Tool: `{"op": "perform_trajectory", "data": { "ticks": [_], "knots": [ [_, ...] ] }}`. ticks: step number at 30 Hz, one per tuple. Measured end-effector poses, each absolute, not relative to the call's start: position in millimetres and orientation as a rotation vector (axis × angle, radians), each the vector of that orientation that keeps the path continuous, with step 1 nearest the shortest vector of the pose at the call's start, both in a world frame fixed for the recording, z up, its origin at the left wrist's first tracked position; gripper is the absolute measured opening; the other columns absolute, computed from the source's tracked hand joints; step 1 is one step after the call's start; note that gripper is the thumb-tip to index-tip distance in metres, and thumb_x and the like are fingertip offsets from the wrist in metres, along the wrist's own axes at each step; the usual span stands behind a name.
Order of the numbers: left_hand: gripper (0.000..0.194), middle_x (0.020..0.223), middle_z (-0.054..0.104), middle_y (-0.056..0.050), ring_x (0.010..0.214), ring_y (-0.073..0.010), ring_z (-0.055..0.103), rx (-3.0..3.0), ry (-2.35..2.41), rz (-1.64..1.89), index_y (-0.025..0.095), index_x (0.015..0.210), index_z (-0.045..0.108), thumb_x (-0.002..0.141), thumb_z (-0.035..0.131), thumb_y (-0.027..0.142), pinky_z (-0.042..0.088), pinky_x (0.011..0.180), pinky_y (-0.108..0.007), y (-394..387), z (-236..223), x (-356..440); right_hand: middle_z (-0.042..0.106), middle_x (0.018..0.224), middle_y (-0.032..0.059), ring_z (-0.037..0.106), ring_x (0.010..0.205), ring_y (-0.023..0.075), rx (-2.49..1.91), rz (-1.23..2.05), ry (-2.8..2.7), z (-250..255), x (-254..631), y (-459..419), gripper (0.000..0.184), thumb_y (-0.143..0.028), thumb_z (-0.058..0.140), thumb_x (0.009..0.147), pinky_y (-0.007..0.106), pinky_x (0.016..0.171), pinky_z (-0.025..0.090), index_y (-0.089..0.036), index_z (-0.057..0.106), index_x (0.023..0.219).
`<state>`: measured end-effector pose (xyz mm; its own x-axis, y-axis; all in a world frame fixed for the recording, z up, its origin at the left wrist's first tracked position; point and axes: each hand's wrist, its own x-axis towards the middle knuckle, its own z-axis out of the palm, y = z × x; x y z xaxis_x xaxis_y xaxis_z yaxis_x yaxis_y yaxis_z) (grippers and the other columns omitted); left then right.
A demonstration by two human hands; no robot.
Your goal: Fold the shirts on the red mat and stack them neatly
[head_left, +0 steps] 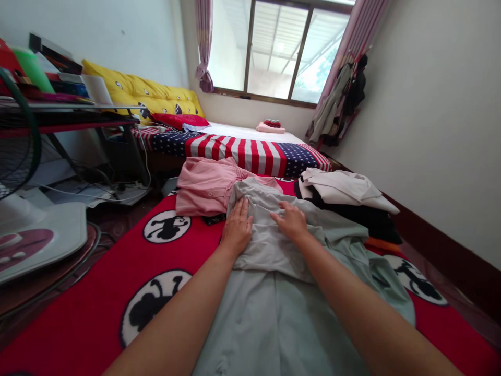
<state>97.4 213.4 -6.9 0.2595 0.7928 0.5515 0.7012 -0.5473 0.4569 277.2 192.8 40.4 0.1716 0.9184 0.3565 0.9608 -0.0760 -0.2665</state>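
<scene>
Pink cotton shirt (205, 188) beside left hand (237, 228), pressed flat, open on pale grey-green shirt (270, 245) atop red printed blanket (97, 261); right hand (289, 222) flat too, hands apart, nothing clamped. Cloth light, limp; hold at edges.

- Your pale grey-green cloth shirt (274, 324) is cut off by the bottom edge.
- Your left hand (237, 227) and right hand (289, 220) hide the cloth under them.
- Just left of that shirt, a small black tag (213, 219) is unreadable.
</scene>
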Motion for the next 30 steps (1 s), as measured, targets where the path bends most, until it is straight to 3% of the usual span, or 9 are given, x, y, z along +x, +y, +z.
{"op": "perform_trajectory", "data": {
  "ticks": [3, 5, 9, 13, 16, 19, 21, 25, 30],
  "knots": [
    [0.055, 0.155, 0.027, -0.012, 0.144, -0.0270, 0.019, 2.464, 1.446, 1.103, 0.012, 0.146, 0.032, 0.093, 0.039, 0.025, 0.023, 0.116, -0.044, 209, -3, 97, 0.072, 0.094, 0.0039, 0.064, 0.090, 0.0200, -2.021, 0.002, -1.820, 32, 283, 213, 0.030, -0.043, 0.058, 0.082, 0.028, 0.076, 0.042, -0.023, 0.069, 0.101],
    [0.056, 0.155, 0.025, -0.010, 0.144, -0.0291, 0.016, 2.461, 1.505, 1.062, 0.017, 0.146, 0.034, 0.093, 0.042, 0.031, 0.021, 0.116, -0.047, 207, -1, 98, 0.073, 0.084, 0.0039, 0.065, 0.083, 0.0197, -2.037, -0.081, -1.772, 25, 289, 215, 0.027, -0.042, 0.054, 0.082, 0.027, 0.073, 0.041, -0.022, 0.072, 0.088],
    [0.064, 0.154, 0.027, -0.015, 0.142, -0.0334, 0.021, 2.346, 1.699, 0.937, 0.015, 0.145, 0.036, 0.089, 0.048, 0.045, 0.019, 0.115, -0.053, 207, -2, 102, 0.072, 0.077, 0.0068, 0.066, 0.081, 0.0226, -2.157, -0.255, -1.613, 14, 294, 212, 0.029, -0.039, 0.050, 0.083, 0.030, 0.072, 0.041, -0.021, 0.072, 0.088],
    [0.066, 0.153, 0.028, -0.016, 0.142, -0.0335, 0.022, 2.353, 1.781, 0.891, 0.014, 0.143, 0.040, 0.088, 0.047, 0.048, 0.016, 0.114, -0.055, 208, -3, 104, 0.072, 0.088, 0.0109, 0.065, 0.088, 0.0254, -2.260, -0.269, -1.706, 24, 281, 206, 0.026, -0.031, 0.049, 0.085, 0.035, 0.079, 0.042, -0.019, 0.071, 0.091],
    [0.063, 0.153, 0.029, -0.015, 0.142, -0.0320, 0.022, 2.386, 1.800, 0.883, 0.016, 0.142, 0.042, 0.088, 0.046, 0.048, 0.015, 0.114, -0.054, 208, -4, 104, 0.067, 0.111, 0.0129, 0.058, 0.108, 0.0268, -2.128, -0.332, -1.809, 38, 264, 188, 0.029, -0.030, 0.050, 0.087, 0.042, 0.097, 0.035, -0.018, 0.066, 0.108],
    [0.061, 0.153, 0.031, -0.014, 0.142, -0.0312, 0.022, 2.395, 1.807, 0.899, 0.017, 0.142, 0.042, 0.088, 0.045, 0.046, 0.015, 0.114, -0.054, 209, -6, 104, 0.048, 0.141, 0.0130, 0.039, 0.131, 0.0271, -1.930, -0.315, -2.012, 38, 248, 158, 0.049, -0.042, 0.043, 0.092, 0.048, 0.111, 0.018, -0.018, 0.049, 0.134],
    [0.060, 0.153, 0.031, -0.013, 0.142, -0.0310, 0.022, 2.397, 1.812, 0.906, 0.017, 0.142, 0.042, 0.088, 0.045, 0.044, 0.014, 0.114, -0.054, 210, -8, 104, 0.035, 0.151, 0.0113, 0.026, 0.140, 0.0269, -1.928, -0.170, -2.163, 29, 243, 139, 0.061, -0.053, 0.033, 0.094, 0.050, 0.113, 0.013, -0.018, 0.038, 0.143],
    [0.058, 0.152, 0.031, -0.014, 0.142, -0.0306, 0.024, 2.433, 1.823, 0.885, 0.017, 0.142, 0.042, 0.089, 0.043, 0.042, 0.016, 0.113, -0.056, 213, -12, 103, 0.018, 0.157, 0.0060, 0.011, 0.145, 0.0240, -2.018, 0.032, -2.199, 8, 243, 123, 0.069, -0.061, 0.023, 0.093, 0.052, 0.114, 0.011, -0.021, 0.026, 0.149],
    [0.055, 0.150, 0.034, -0.018, 0.140, -0.0330, 0.028, 2.491, 1.807, 0.948, 0.013, 0.140, 0.045, 0.091, 0.042, 0.037, 0.021, 0.111, -0.057, 206, -2, 101, 0.018, 0.157, 0.0052, 0.011, 0.145, 0.0230, -1.989, 0.046, -2.165, 6, 242, 124, 0.069, -0.062, 0.025, 0.093, 0.053, 0.114, 0.010, -0.022, 0.027, 0.149]
  ]
}}
